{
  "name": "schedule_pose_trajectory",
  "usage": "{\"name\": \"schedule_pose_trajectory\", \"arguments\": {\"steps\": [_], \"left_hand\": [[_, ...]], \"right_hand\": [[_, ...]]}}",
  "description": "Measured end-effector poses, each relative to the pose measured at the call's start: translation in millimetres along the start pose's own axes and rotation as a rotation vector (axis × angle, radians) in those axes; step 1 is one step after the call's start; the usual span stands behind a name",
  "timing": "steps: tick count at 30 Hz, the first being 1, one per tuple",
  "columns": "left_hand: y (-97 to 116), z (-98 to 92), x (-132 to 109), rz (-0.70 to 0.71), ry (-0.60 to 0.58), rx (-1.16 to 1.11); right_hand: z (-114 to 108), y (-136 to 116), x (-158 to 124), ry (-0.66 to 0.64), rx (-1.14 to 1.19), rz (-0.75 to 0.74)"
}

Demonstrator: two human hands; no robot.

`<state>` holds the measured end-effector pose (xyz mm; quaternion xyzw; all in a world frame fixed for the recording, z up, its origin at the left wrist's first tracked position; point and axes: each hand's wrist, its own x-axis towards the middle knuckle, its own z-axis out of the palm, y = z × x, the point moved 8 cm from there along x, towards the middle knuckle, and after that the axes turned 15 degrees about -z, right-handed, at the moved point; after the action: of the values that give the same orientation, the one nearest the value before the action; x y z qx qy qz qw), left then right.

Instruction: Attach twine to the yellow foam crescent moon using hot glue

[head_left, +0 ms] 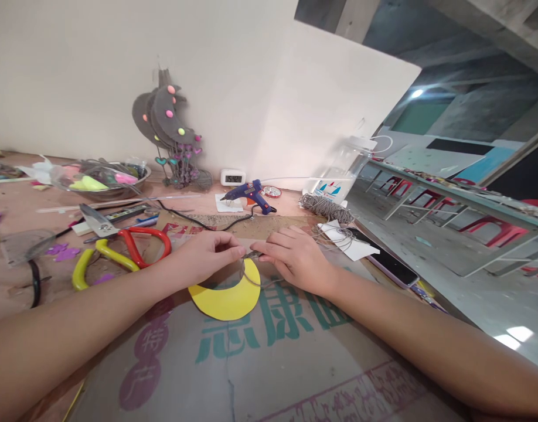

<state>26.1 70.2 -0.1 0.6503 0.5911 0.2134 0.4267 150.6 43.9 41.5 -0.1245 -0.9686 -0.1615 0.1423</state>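
Note:
A yellow crescent-shaped piece (227, 302) lies on the printed cardboard sheet (181, 369) in front of me. Grey cord (250, 280) loops over its upper right tip and trails off to the right. My left hand (210, 258) pinches the cord between thumb and forefinger just above that tip. Close beside it, my right hand (298, 258) has its fingers bent down on the same cord, partly hiding it. The fingertips of both hands nearly meet. Whether the cord is knotted there is too small to tell.
Scissors with red handles (148, 246) and yellow-handled pliers (82, 269) lie left. Behind are a blue glue gun (251, 193), a small clock (232, 177) and a bowl (139, 181) of coloured pieces. A cord bundle (326, 208) and a phone (390, 264) lie right. Grey moon ornaments (167, 120) hang behind.

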Motion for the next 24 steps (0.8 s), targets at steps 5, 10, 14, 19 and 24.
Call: {"name": "schedule_pose_trajectory", "arguments": {"steps": [5,10,14,19,24], "left_hand": [[0.8,-0.5,-0.5,0.0,0.005,0.009],[2.7,0.0,-1.8,-0.003,0.005,0.015],[2.8,0.7,-1.6,0.004,-0.003,0.007],[0.6,1.0,-0.3,-0.002,-0.005,0.006],[0.1,0.8,-0.5,-0.003,-0.003,0.015]], "right_hand": [[-0.7,-1.4,0.5,-0.001,-0.02,-0.001],[-1.1,-2.1,1.5,-0.01,-0.021,-0.005],[-2.4,-2.8,2.2,-0.006,-0.025,-0.015],[-2.1,-2.7,2.2,-0.006,-0.033,-0.023],[-0.4,-2.1,1.6,-0.006,-0.018,-0.024]]}}
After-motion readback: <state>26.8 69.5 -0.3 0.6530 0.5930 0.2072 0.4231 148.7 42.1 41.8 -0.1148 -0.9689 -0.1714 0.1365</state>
